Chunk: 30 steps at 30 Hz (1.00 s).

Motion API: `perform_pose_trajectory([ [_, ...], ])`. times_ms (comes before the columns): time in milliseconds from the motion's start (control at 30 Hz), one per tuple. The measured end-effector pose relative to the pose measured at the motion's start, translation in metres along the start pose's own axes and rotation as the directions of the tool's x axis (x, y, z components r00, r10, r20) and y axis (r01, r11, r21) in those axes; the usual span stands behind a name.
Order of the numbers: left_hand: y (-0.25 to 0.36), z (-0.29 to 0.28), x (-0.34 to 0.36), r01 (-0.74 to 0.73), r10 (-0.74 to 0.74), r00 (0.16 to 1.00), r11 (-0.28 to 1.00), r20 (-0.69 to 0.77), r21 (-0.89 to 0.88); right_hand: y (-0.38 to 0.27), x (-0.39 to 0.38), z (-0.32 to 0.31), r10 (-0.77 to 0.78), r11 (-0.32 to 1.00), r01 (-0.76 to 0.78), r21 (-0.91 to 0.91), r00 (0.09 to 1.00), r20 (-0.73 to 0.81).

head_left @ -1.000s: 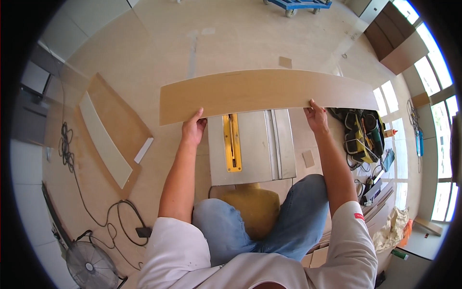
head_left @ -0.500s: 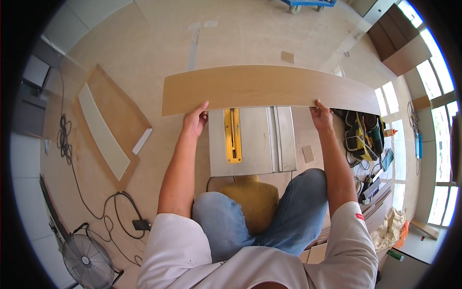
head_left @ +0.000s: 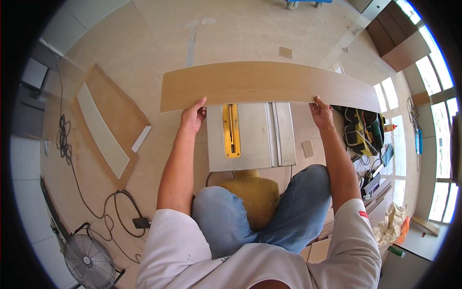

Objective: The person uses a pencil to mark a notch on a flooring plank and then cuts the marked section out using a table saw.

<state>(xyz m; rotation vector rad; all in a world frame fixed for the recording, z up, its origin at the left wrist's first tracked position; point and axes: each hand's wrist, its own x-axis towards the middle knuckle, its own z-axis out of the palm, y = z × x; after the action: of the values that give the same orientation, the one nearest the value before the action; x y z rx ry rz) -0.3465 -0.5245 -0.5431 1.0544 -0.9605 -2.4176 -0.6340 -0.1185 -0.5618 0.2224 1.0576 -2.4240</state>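
A long, thin wood-grain board (head_left: 260, 84) spans crosswise in front of me, over the far part of a metal table saw (head_left: 257, 137). My left hand (head_left: 194, 114) pinches its near edge toward the left end, thumb on top and fingers underneath. Farther along the same edge, my right hand (head_left: 321, 112) grips it the same way. The saw's yellow insert plate (head_left: 232, 130) with its slot lies between my arms, and grooves run along the tabletop to its right. The board hides the saw's far edge.
On the floor at left lie a brown panel (head_left: 113, 108) and a curved pale strip (head_left: 102, 130). Cables (head_left: 125, 202) trail toward a floor fan (head_left: 88, 257). To the right stands a tool bag (head_left: 361, 132), with stacked boards (head_left: 380, 197) nearer me.
Both hands still hold the board in nearly the same place. The whole scene has shifted slightly up and left in the view.
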Motion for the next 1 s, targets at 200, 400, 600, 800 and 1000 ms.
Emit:
perform_pose_trajectory([
  [200,-0.002,-0.003,-0.001,0.014,-0.014,1.0,1.0,0.004,-0.001,0.0,-0.002,-0.004,0.002,1.0,-0.003,0.003,0.999,0.032],
  [400,-0.002,-0.007,-0.001,0.025,-0.025,1.0,1.0,0.01,-0.01,0.001,-0.004,-0.007,-0.005,1.0,0.006,-0.008,0.999,0.046],
  [600,-0.003,-0.008,-0.006,0.017,-0.017,1.0,1.0,-0.001,0.005,0.002,-0.008,-0.007,-0.006,1.0,0.007,-0.004,1.0,0.03],
  [800,-0.006,-0.008,-0.013,0.023,-0.023,1.0,1.0,0.019,0.004,-0.002,-0.017,-0.008,-0.012,1.0,0.013,-0.002,0.999,0.036],
  [1000,-0.011,-0.01,-0.018,0.002,-0.001,1.0,1.0,0.024,-0.016,-0.007,-0.021,-0.011,0.01,1.0,-0.01,-0.012,1.0,0.018],
])
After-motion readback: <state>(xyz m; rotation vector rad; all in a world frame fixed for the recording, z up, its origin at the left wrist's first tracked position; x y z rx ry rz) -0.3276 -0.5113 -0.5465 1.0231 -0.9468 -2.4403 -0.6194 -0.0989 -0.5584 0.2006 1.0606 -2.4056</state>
